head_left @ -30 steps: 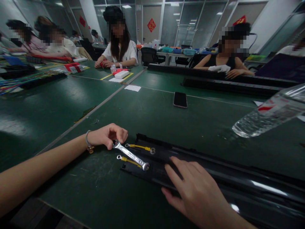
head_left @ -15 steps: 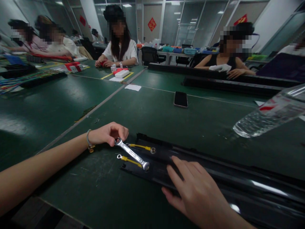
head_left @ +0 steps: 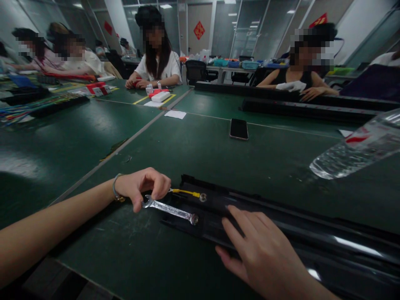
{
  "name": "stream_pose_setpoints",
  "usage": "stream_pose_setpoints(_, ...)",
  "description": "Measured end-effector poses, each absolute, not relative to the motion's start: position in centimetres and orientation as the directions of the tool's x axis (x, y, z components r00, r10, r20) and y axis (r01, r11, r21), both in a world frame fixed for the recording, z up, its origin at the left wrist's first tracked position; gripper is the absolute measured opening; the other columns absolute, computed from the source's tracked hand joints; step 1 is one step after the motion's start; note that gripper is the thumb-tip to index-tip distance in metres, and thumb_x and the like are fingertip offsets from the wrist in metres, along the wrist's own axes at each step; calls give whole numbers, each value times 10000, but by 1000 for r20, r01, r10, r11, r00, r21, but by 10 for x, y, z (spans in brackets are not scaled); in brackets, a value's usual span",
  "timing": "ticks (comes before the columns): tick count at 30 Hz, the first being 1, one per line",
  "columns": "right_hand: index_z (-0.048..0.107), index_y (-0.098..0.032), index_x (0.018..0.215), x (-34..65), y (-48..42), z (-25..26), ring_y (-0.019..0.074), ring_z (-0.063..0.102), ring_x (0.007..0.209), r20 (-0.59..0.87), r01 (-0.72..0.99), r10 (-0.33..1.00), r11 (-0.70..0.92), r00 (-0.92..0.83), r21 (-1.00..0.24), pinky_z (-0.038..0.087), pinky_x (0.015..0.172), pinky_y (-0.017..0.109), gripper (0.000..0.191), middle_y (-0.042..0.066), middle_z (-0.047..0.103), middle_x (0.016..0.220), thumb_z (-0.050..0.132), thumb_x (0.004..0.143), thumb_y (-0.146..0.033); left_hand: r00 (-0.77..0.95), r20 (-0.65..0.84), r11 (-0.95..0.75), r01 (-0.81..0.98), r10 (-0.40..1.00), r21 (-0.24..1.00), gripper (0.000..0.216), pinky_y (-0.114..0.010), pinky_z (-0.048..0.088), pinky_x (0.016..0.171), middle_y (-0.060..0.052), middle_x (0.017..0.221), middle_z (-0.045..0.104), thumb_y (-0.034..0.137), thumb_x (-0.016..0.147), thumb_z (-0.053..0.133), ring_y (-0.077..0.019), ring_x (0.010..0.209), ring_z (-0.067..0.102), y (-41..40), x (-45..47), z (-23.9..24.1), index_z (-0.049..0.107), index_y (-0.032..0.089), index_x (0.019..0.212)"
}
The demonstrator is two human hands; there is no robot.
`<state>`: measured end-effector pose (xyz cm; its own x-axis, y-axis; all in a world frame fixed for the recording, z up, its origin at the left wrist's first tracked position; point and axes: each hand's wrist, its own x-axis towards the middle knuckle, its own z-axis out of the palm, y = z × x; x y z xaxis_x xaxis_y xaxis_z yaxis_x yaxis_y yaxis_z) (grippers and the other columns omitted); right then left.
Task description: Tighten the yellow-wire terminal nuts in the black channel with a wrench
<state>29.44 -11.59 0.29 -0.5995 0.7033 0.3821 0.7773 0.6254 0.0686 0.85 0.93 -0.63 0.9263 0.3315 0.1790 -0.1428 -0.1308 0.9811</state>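
My left hand pinches the open end of a small silver wrench. The wrench's ring end sits on a fastener at the near left corner of a long black panel lying across the green table. A yellow-sleeved wire with a ring terminal lies on the panel just behind the wrench. My right hand rests flat on the panel with its fingers spread, right of the wrench.
A clear plastic water bottle stands at the right. A dark phone lies mid-table, with a white paper farther back. Other people sit at the far side with more black panels. Coloured wires lie at the left.
My left hand has swung the wrench handle toward me, about the fastener. The second yellow wire that lay in front of the wrench is now hidden. My right hand stays put.
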Motion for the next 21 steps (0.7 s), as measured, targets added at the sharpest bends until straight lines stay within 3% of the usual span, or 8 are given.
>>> stream_pose_setpoints(12,639,-147,853,295,-116,1,240,559,793,408,774,691,630,-596,65,432,684,363,243,143,625,984,525,712,-310,951,198,-86,-183,236,979,322,-228,389,565,31,609,479,280,531,790,-108,578,453,8,9,-10,514,181,662)
stream_pose_setpoints(21,643,-149,845,295,-116,1,238,557,785,404,775,694,629,-597,64,434,678,358,238,141,629,975,528,706,-304,932,197,-78,-181,306,980,270,-231,379,577,20,620,474,322,600,752,-109,592,443,11,6,-9,550,175,701)
